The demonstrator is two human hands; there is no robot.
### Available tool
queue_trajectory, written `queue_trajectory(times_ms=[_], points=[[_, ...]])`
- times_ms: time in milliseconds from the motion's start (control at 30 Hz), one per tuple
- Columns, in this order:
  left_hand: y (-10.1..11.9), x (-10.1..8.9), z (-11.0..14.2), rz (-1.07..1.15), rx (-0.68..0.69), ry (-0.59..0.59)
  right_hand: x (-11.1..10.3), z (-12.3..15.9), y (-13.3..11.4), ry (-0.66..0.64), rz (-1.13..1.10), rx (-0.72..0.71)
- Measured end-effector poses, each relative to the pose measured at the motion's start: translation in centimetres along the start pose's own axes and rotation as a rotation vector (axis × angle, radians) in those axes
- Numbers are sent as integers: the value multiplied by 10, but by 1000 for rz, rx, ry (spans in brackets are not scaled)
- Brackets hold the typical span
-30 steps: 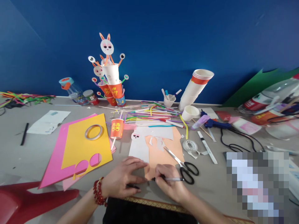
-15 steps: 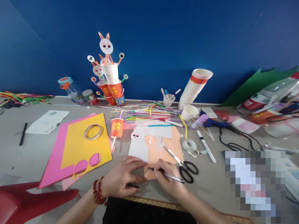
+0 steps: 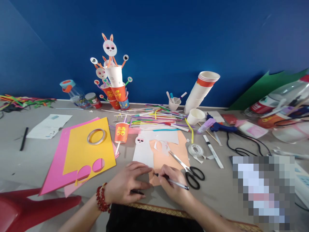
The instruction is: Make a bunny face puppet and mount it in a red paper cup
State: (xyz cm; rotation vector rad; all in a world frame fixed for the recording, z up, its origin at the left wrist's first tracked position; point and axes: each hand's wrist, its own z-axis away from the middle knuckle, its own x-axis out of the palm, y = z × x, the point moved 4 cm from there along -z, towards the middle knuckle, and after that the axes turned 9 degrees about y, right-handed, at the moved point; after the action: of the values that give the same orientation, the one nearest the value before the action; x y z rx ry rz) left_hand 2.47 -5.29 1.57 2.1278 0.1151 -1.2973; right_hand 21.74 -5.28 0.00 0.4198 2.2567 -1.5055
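Note:
My right hand pinches a black-tipped pen, its point touching the near left corner of a sheet of orange paper. My left hand rests with fingers stretched out, fingertips at that sheet's left edge. A small dark object, its kind unclear, shows beneath my left palm. White paper lies beyond my left fingers, with a small round rabbit face on it. Cut white scraps lie on the orange sheet. Black-handled scissors lie beside my right hand, blades over the orange paper.
Yellow paper with a tape roll on it lies left. A red cup stands behind my left hand. Rabbit-topped cups and stacked paper cups stand by the wall. Pipe cleaners, clear tape and a glue gun lie farther back.
The pen's back end has shifted slightly to the left as its tip stays at the orange paper's corner. My left hand has stayed in place.

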Motion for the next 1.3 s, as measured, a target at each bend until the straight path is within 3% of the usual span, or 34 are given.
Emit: queue_trajectory(times_ms=[1300], points=[[-1,0,1,-6,-6,-33,-5,-1,-8,-35,-93,-47]])
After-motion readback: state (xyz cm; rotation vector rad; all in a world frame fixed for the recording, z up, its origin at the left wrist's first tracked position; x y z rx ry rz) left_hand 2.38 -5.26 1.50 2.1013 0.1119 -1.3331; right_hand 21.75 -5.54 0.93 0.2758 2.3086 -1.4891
